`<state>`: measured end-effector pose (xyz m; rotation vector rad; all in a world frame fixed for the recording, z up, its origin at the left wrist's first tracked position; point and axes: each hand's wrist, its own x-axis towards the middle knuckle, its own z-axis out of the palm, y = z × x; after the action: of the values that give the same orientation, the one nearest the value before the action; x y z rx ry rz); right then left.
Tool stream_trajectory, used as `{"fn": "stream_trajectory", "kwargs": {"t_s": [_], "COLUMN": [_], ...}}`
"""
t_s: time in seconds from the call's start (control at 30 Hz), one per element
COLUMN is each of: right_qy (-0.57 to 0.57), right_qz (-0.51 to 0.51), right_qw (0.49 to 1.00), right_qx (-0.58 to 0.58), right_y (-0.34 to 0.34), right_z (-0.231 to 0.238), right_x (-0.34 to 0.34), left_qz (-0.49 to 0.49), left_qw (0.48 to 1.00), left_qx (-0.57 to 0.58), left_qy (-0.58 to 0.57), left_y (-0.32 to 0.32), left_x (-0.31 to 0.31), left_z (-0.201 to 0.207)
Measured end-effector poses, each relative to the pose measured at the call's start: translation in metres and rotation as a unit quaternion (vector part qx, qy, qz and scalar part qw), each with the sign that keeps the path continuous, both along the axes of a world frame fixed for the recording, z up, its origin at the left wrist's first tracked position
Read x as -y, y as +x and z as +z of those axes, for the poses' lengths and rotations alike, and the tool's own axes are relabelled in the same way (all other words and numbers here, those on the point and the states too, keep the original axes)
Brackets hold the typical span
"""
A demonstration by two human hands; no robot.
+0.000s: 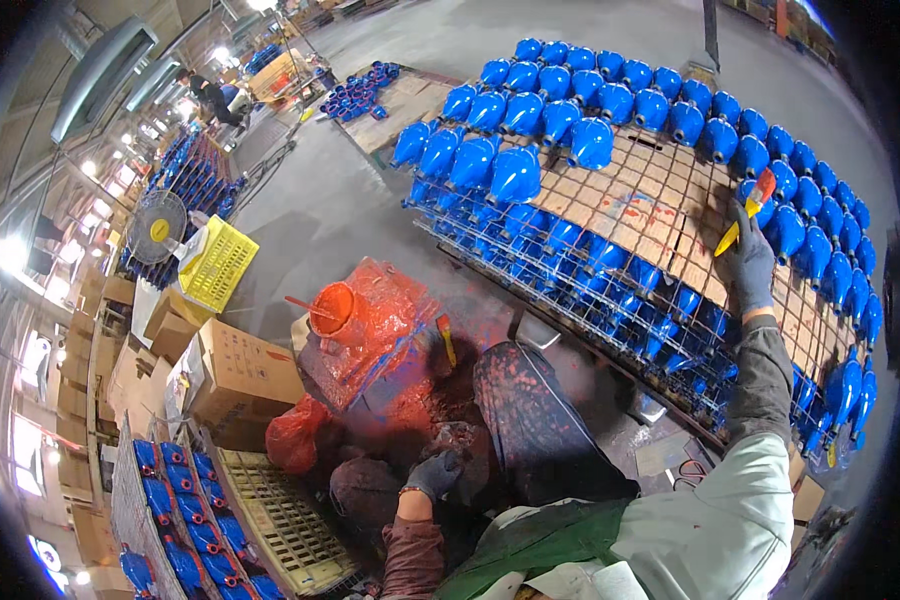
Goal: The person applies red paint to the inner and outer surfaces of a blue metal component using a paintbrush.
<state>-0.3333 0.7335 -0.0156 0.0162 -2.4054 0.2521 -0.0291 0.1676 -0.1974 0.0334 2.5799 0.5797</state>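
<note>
My right hand (748,262), in a dark glove, is raised over a wire rack and holds a paintbrush (751,206) with a yellow handle and red-tipped bristles. The brush points at a row of blue painted cast parts (770,175) standing on sheets of cardboard (638,205). My left hand (435,472), also gloved, hangs low near my paint-stained apron (535,425), fingers curled, holding nothing that I can make out. An orange paint bucket (333,308) stands on a red-smeared plastic cover to the left.
The wire rack (570,290) has lower shelves full of blue parts. Cardboard boxes (242,370), a yellow crate (216,263) and a fan (157,227) stand at left. Another rack of blue parts (175,520) sits at lower left. A person (210,95) works far off.
</note>
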Motion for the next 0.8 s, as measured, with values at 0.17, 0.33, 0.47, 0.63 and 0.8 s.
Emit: {"fn": "stream_trajectory", "kwargs": {"t_s": [0.17, 0.33, 0.47, 0.63, 0.8], "right_qy": [-0.069, 0.054, 0.103, -0.338, -0.556], "right_qz": [0.119, 0.153, 0.127, 0.383, 0.552], "right_qw": [0.986, 0.982, 0.986, 0.857, 0.621], "right_qx": [-0.091, -0.092, -0.031, -0.062, 0.027], "right_y": [0.000, 0.015, 0.020, 0.074, 0.139], "right_z": [-0.002, 0.002, 0.004, 0.078, 0.132], "right_x": [0.010, 0.013, 0.006, 0.115, 0.252], "left_qz": [0.148, 0.035, 0.126, 0.138, 0.052], "left_qw": [0.979, 0.998, 0.992, 0.915, 0.697], "left_qx": [0.132, 0.023, -0.018, -0.221, -0.334], "left_qy": [0.055, 0.046, 0.023, 0.308, 0.633], "left_y": [-0.011, -0.026, -0.030, -0.058, -0.066], "left_x": [0.012, -0.013, -0.031, -0.067, -0.135], "left_z": [-0.010, 0.066, 0.075, 0.131, 0.188]}}
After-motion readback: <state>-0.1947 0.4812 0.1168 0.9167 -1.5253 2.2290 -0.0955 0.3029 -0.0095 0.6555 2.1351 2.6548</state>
